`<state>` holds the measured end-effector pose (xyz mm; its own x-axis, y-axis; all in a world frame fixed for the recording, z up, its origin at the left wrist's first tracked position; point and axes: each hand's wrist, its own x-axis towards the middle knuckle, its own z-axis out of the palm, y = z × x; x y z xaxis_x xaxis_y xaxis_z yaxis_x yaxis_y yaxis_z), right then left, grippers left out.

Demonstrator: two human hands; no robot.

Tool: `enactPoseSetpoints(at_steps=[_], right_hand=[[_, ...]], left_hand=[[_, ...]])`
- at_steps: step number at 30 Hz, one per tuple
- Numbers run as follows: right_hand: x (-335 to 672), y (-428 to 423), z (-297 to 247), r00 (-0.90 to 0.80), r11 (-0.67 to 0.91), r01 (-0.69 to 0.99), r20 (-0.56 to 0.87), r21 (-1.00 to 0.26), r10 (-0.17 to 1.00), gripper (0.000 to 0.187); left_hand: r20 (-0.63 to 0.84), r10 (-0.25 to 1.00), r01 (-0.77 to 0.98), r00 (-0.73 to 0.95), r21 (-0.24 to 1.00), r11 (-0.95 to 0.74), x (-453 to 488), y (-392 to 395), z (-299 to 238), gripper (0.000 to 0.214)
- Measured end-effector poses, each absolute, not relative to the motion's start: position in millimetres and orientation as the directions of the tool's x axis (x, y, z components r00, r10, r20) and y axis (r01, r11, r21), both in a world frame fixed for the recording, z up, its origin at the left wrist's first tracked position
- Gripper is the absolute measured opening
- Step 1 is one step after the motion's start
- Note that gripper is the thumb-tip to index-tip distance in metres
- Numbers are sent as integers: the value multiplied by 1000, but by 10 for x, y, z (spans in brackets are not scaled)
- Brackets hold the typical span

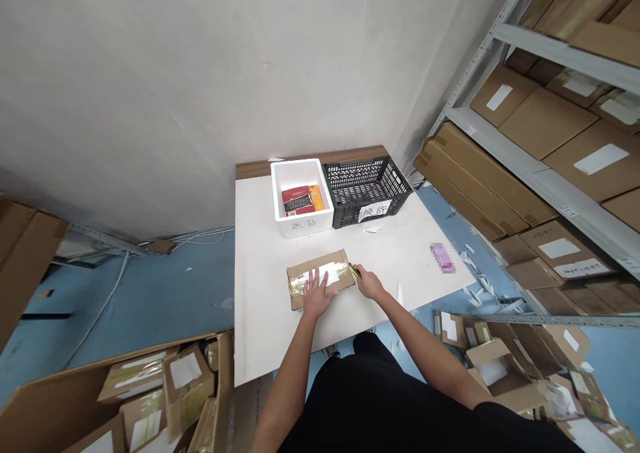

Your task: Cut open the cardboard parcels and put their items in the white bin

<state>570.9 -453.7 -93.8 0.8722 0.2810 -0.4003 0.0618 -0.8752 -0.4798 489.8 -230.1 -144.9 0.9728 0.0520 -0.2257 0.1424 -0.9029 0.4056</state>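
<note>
A small taped cardboard parcel [320,277] with a white label lies on the white table [260,306]. My left hand [317,291] rests flat on the parcel's near side, fingers spread. My right hand [369,282] is closed around a small yellow-and-black tool [355,270], likely a box cutter, whose tip touches the parcel's right end.
A white foam box [301,197] with a red item inside and a black plastic crate [367,189] stand at the table's far edge. A pink object [443,257] lies on the right. Shelves of cartons [545,139] stand to the right; opened boxes [150,393] cover the floor.
</note>
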Motion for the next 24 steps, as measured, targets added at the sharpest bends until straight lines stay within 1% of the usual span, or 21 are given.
enactPoseSetpoints(at_steps=[5, 10, 16, 18, 21, 24], right_hand=[[5596, -4591, -1066, 888, -840, 9, -381, -543, 257, 47], [5530, -4626, -1114, 891, -816, 17, -362, -577, 275, 45], [5662, -4748, -1005, 894, -794, 49, -329, -606, 305, 42], [5729, -4708, -964, 898, -804, 71, -312, -590, 309, 43], [5769, -4551, -943, 888, -846, 72, -352, -528, 295, 45], [5707, -4395, -969, 879, -896, 71, -396, -438, 264, 55]], left_hand=[[-217, 59, 144, 974, 401, -905, 4898, -2318, -1457, 84], [-221, 65, 150, 973, 395, -906, 4886, -2328, -1471, 83], [-216, 54, 135, 975, 382, -914, 4874, -2327, -1454, 82], [-221, 53, 136, 974, 380, -915, 4875, -2326, -1443, 82], [-216, 57, 138, 975, 382, -914, 4873, -2324, -1435, 82], [-219, 62, 146, 974, 390, -909, 4870, -2328, -1446, 82]])
